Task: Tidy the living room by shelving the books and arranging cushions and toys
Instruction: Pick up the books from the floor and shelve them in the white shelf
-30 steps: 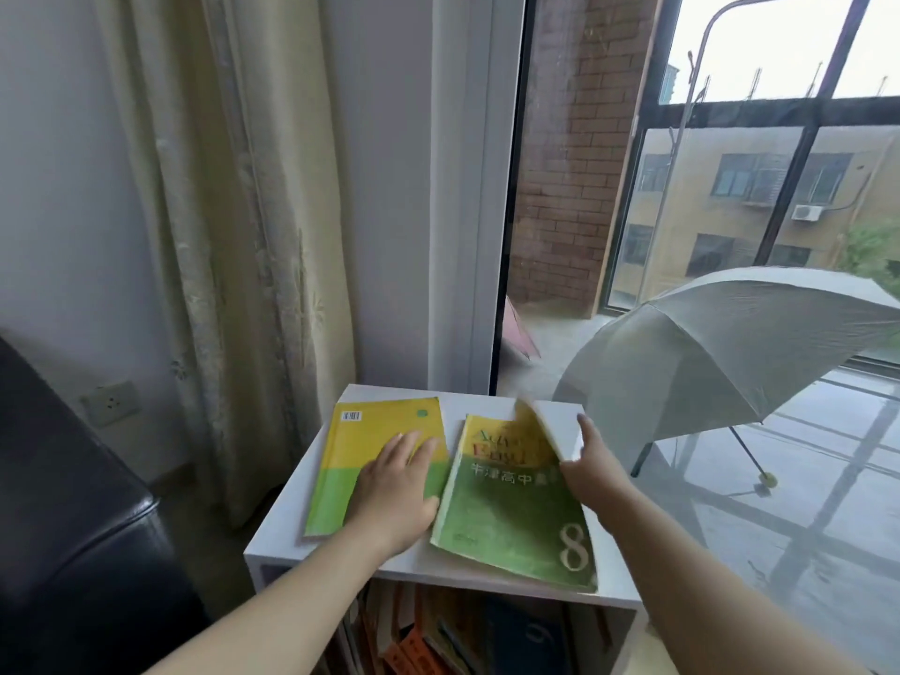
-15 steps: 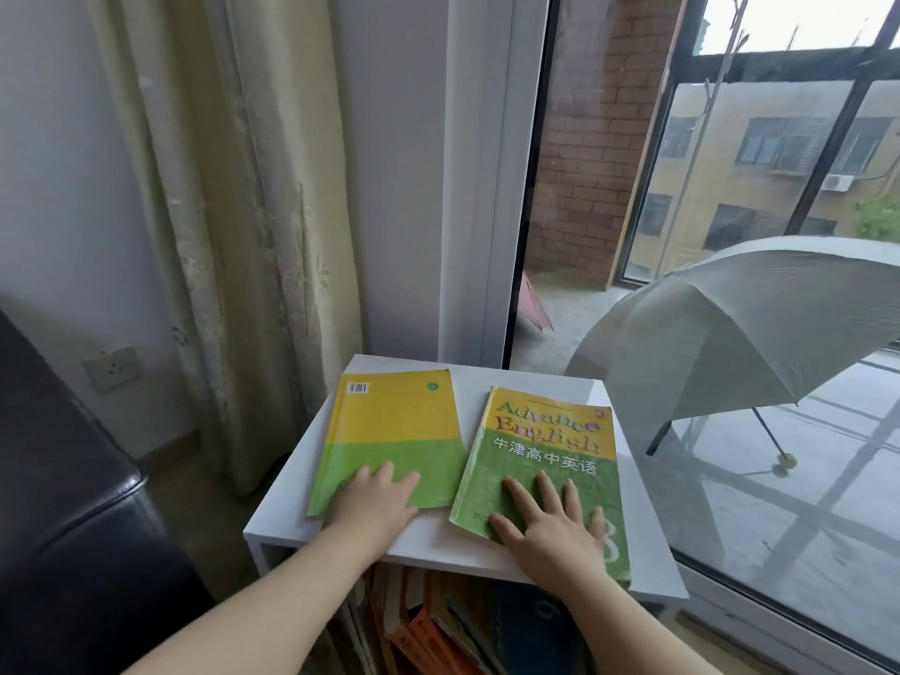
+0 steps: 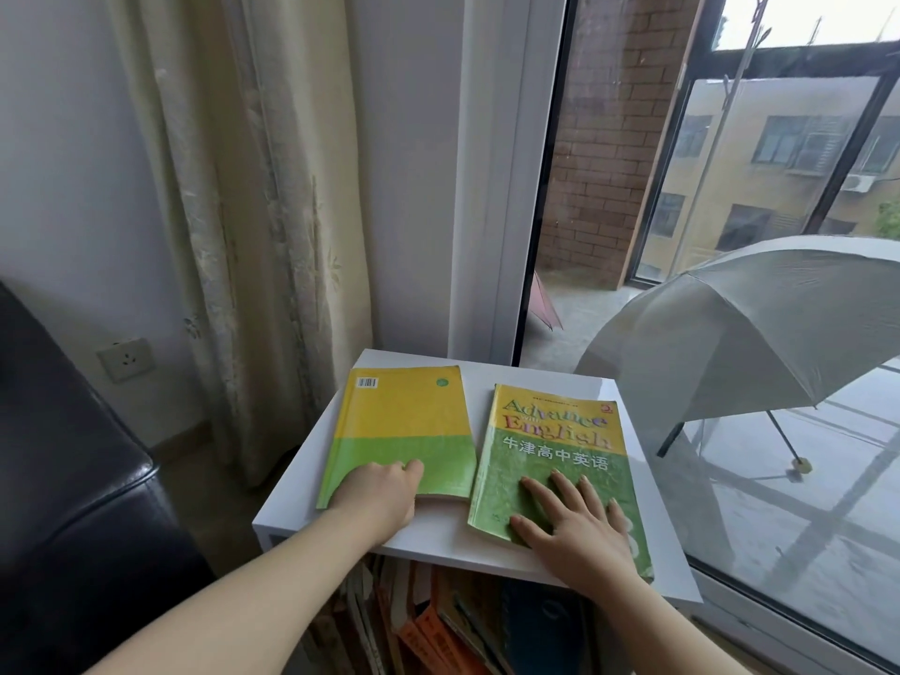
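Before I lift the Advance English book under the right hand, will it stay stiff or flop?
Probably floppy: the Advance English book is a thin softcover with worn, wavy edges, so it may sag if lifted by one edge. Likely light, being thin. Flat under the right hand on the smooth white shelf top, it might slide when pushed.

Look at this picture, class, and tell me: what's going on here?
A person is tidying books at a white shelf beside the window. Two books lie flat on its top, side by side and apart. The left grip rests on the near edge of the left book, which lies back cover up; whether it holds the book is unclear. The right grip lies flat, fingers spread, on the English book. Below the top, more books sit in the shelf.
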Motion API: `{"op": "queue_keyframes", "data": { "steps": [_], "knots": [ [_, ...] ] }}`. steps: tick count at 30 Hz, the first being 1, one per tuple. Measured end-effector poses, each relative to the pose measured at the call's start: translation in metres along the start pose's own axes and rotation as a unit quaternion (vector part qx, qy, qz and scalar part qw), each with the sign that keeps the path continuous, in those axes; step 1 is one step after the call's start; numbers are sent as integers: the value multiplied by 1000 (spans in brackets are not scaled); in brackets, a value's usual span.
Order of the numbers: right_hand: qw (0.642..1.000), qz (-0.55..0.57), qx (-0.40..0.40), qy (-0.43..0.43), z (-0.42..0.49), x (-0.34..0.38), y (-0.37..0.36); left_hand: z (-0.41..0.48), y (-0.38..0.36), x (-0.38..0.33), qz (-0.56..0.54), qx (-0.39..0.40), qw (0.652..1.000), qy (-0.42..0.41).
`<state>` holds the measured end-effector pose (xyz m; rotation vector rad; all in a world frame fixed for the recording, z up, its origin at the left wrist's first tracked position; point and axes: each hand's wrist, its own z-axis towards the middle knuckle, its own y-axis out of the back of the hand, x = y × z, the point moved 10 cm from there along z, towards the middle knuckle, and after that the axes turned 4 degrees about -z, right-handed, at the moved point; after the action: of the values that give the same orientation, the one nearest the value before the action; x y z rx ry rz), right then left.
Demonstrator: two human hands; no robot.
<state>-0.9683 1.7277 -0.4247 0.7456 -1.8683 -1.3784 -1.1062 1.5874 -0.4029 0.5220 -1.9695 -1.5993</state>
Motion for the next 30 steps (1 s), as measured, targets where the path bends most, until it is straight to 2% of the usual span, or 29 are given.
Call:
{"op": "queue_keyframes", "data": {
  "steps": [3,7,9,10,12,15,18,19,21,22,23,25,27,30],
  "knots": [
    [1000,5,4,4,-3,-2,1,-6,3,5,-13,-5,1000,-3],
    [1000,12,4,5,-8,-6,2,-34,21,-10,3,-128,991,-37],
    [1000,19,4,2,-10,-9,2,-47,24,-14,-43,-156,986,-39],
    [1000,20,3,2,-10,-9,3,-50,19,-8,-98,-137,985,-24],
    [1000,18,-2,1,-10,-8,3,-48,13,25,-199,-146,966,80],
    [1000,16,-9,-1,-10,-7,2,-46,-11,71,-236,-84,938,239],
    [1000,11,-12,-2,-12,-8,1,-45,-28,76,-331,-19,886,323],
    [1000,9,-12,-2,-12,-8,2,-44,-30,78,-387,-24,853,348],
    [1000,7,-12,-2,-13,-7,1,-42,-37,83,-532,-44,751,389],
    [1000,7,-13,-1,-13,-7,1,-40,-40,83,-593,-47,704,387],
    [1000,7,-13,-2,-13,-6,1,-36,-40,81,-630,-44,681,371],
    [1000,4,-16,0,-14,-6,2,-30,-29,78,-644,-64,684,335],
    [1000,2,-12,-2,-14,-6,2,-29,-1,79,-635,-124,702,296],
    [1000,16,-5,-2,-11,-8,3,-33,46,79,-633,-229,705,222]
  ]
}}
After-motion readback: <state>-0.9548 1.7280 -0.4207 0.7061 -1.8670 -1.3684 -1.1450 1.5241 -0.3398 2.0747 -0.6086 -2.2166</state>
